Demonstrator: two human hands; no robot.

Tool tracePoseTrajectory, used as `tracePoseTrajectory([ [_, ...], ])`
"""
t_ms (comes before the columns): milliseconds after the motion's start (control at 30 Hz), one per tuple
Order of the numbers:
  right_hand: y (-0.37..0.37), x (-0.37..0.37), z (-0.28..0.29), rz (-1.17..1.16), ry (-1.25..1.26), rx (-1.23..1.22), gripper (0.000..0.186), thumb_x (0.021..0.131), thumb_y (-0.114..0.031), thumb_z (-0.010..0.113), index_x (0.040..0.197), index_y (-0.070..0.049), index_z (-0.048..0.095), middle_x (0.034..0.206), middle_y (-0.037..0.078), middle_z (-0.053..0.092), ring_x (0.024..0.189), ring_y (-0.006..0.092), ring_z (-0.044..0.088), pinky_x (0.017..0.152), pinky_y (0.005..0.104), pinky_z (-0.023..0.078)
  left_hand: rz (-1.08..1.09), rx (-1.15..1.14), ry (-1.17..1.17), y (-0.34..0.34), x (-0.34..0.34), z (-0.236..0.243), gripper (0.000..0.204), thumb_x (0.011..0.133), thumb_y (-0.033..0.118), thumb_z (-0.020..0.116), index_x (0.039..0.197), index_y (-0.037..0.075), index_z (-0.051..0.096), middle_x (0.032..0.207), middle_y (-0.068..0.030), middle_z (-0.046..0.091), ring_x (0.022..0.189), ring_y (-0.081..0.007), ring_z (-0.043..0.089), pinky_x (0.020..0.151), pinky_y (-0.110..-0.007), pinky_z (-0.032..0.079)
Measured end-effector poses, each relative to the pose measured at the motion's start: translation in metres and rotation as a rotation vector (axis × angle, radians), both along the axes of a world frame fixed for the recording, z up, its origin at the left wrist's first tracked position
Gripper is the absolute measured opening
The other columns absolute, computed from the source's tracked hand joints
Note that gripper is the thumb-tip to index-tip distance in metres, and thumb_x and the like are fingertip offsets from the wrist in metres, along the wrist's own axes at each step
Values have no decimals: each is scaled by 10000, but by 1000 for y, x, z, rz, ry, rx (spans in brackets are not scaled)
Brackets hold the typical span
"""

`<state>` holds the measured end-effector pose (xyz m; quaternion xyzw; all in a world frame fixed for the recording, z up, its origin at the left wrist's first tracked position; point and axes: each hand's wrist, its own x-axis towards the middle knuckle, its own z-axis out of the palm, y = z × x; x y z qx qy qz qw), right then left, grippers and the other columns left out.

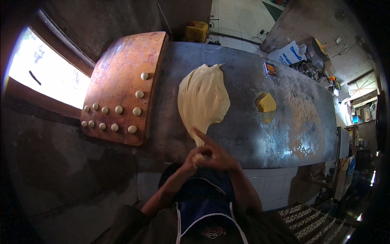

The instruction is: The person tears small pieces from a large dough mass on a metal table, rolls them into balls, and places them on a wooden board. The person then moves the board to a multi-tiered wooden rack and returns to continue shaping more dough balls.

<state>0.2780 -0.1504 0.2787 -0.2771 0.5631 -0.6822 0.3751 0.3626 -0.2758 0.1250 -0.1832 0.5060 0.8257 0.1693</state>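
Note:
A large pale mass of dough (204,95) lies spread on the metal-topped table, narrowing to a thin tail toward me. At the table's near edge my left hand (189,163) is closed round the end of that tail, and a small lump shows between the fingers. My right hand (220,157) crosses against it from the right, its index finger stretched along the tail and its other fingers curled at the lump. Where the two hands meet, the fingers partly hide each other. On the left, a brown wooden board (122,57) carries several small round dough balls (137,111).
A yellow block of fat (267,102) sits right of the dough on the table (239,146). Beyond it are a small box (269,69) and scattered flour (304,122). A white bag (288,53) stands at the far right, a yellow jerrycan (197,31) behind the table.

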Motion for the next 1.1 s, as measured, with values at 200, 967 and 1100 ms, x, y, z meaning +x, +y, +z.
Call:
tracePoseTrajectory([
  [200, -58, -42, -128, 284, 344, 449, 374, 1037, -393, 586, 974, -28, 636, 881, 43, 612, 797, 134, 557, 746, 335, 477, -483, -940, 370, 2, 12, 19, 299, 1041, 236, 494, 1105, -32, 610, 913, -280, 680, 877, -448, 687, 718, -532, 525],
  [967, 36, 2, -192, -850, 878, 842, 351, 943, -308, 630, 1143, -32, 541, 1029, 162, 540, 1013, 381, 522, 905, 526, 398, 225, -1568, 755, -10, -116, -48, 458, 960, 277, 619, 1353, 63, 526, 1283, -123, 581, 1135, -276, 572, 965, -431, 442],
  [1100, 105, 20, -207, -535, 825, 819, 301, 965, -196, 594, 1200, -25, 515, 1112, 166, 498, 1072, 359, 482, 942, 506, 352, 49, -1322, 785, 42, -122, 5, 433, 949, 273, 639, 1311, 57, 541, 1239, -114, 587, 1099, -262, 571, 936, -418, 441],
])
